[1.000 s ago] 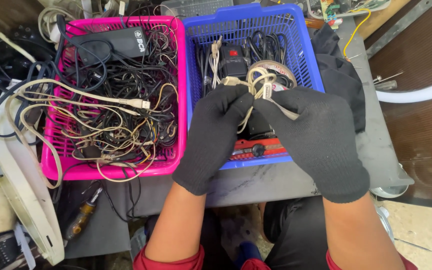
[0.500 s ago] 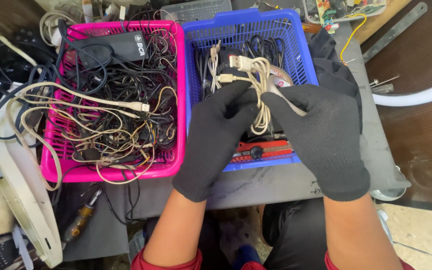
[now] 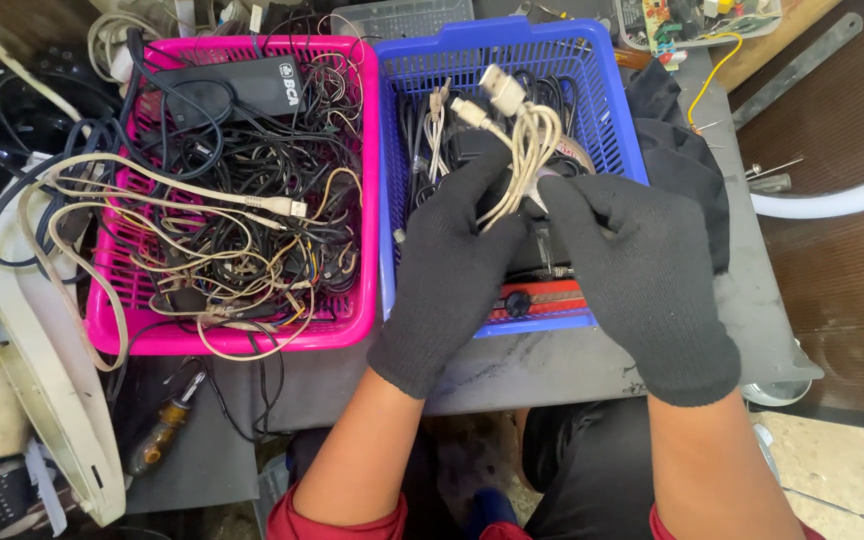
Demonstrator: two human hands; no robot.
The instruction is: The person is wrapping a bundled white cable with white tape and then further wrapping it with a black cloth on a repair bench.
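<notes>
Grey workbench (image 3: 552, 365) nearest, then gloved left hand (image 3: 452, 270) and right hand (image 3: 642, 270) pinching a coiled beige cable (image 3: 527, 150) over the blue basket (image 3: 612, 130), few cables inside, pink basket (image 3: 352, 320) still a tangled heap.

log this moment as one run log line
left hand: holds coiled beige usb cable | right hand: on same cable | position: over blue basket | beside: pink basket of tangled cables
</notes>
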